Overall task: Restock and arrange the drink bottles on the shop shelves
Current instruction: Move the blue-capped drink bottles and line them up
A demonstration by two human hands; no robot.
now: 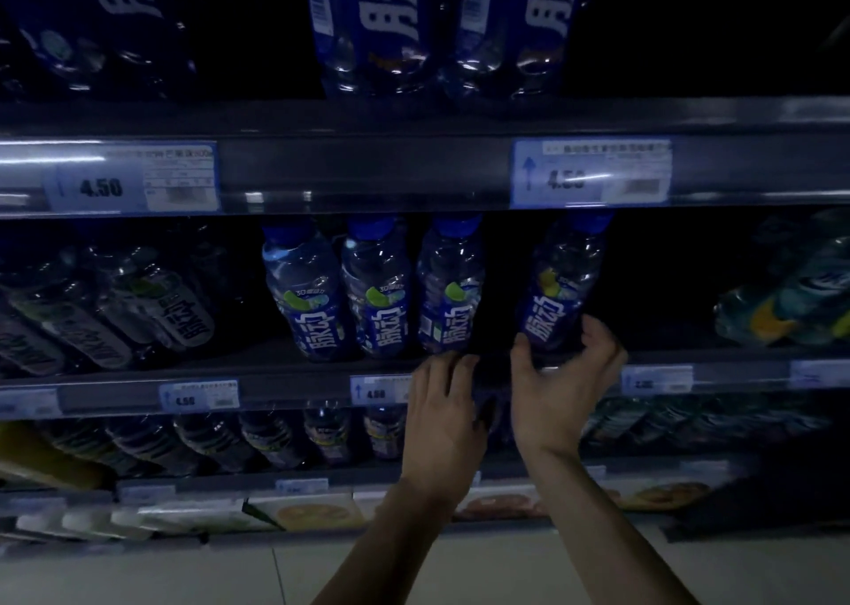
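Observation:
Blue-capped drink bottles with blue labels stand on the middle shelf [322, 365]. Three of them [375, 292] form a tight row at the centre. A fourth bottle [563, 282] stands apart to their right, leaning slightly. My right hand [561, 388] curls around that bottle's base, thumb on its left side and fingers on its right. My left hand [444, 413] rests on the shelf's front edge just below the third bottle [448, 292], fingers bent over the edge and holding nothing.
Larger blue bottles [441, 29] fill the shelf above. Clear bottles with pale labels [152, 301] stand at the left, teal and yellow bottles [791, 301] at the right. Price tags [138, 181] line the shelf edges. A lower shelf holds more bottles [276, 439].

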